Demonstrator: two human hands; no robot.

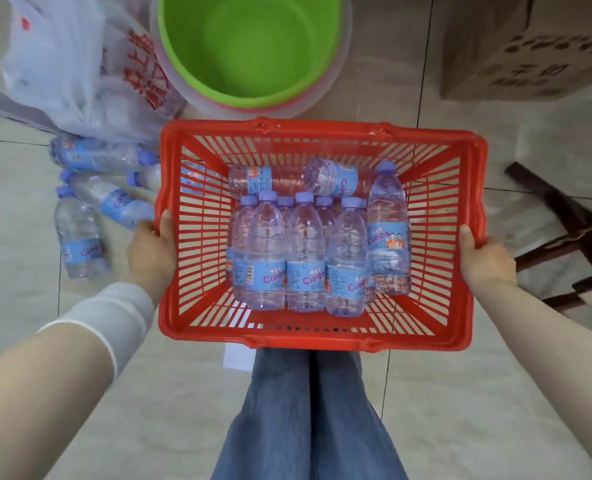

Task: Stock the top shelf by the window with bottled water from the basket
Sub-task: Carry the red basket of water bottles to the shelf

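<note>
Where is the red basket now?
In the head view the red basket is centre frame, gripped at its side rims by the left hand and right hand, the green tub just beyond, loose bottles on the floor to its left.

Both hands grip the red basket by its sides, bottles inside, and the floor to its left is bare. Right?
Not quite: the floor to its left is not bare. The head view shows loose bottles lying there, near a plastic bag. The rest holds: left hand and right hand grip the red basket by its sides, bottles inside.
</note>
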